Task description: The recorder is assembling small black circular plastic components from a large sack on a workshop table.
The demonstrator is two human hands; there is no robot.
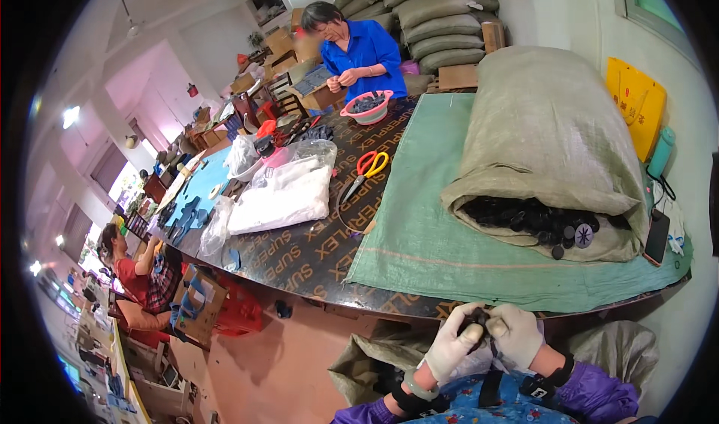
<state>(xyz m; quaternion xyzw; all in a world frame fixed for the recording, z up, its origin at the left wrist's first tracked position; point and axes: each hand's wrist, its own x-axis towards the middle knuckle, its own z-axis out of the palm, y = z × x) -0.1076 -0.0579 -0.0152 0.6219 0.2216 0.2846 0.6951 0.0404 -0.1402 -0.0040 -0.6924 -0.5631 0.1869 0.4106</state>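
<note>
My left hand [451,343], in a white glove, is closed at the table's near edge. Beside it my right hand [517,337], gloved the same way, is closed too, its fingertips meeting the left ones. Between them they grip a small black piece [475,321], mostly covered by the fingers, so its exact kind is hidden. Beyond my hands a large woven sack [554,132] lies on its side, its mouth toward me. Many small round black pieces [517,218] fill the opening, and a purple disc [583,235] sits among them.
Under the sack spreads a green woven sheet [412,199]. Scissors [367,171], a white plastic-wrapped bundle [281,199] and a pink basin [367,107] share the dark table [299,263]. A phone [657,237] lies right. An open sack [367,364] stands below my left arm. Co-workers sit beyond.
</note>
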